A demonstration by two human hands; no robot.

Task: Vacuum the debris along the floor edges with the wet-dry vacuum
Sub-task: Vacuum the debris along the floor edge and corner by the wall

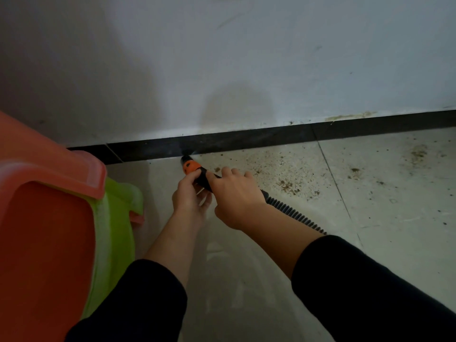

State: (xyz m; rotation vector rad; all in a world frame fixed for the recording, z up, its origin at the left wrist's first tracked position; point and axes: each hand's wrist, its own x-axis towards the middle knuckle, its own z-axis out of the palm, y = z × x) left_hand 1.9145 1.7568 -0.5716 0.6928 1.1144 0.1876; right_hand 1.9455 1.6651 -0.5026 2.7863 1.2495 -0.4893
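Nozzle (pixel 188 165): black tip with an orange collar, centre of the frame, held low and slanting toward the upper left. The tip sits at the seam where floor meets baseboard; whether it touches the baseboard cannot be told.
Hose (pixel 293 213): black ribbed tube running from behind the right hand toward the lower right, low over the floor until the right sleeve hides it.
Left hand (pixel 190 196): just left of centre, fingers curled round the nozzle from the near side, thumb up by the orange collar, so it holds the nozzle.
Right hand (pixel 237 196): just right of centre, back of the hand facing up, fingers wrapped over the black shaft of the nozzle behind the collar, gripping it from above.
Debris (pixel 286 185): brown crumbs and specks scattered on the tiles right of the nozzle, thickest in patches beside the right hand and farther toward the right edge.
Floor (pixel 246 267): pale glossy tiles with thin dark joints, lower half of the frame.
Baseboard (pixel 246 140): dark strip crossing the frame, rising from left to right.
Wall (pixel 222 58): white and scuffed, upper half, with a soft shadow above the hands.
Orange stool (pixel 49 218): plastic, left edge, set over a green stool (pixel 116 218); both stand near the left hand but apart from it.
Sleeves (pixel 138 304): black, along the bottom edge, with bare forearms above them.
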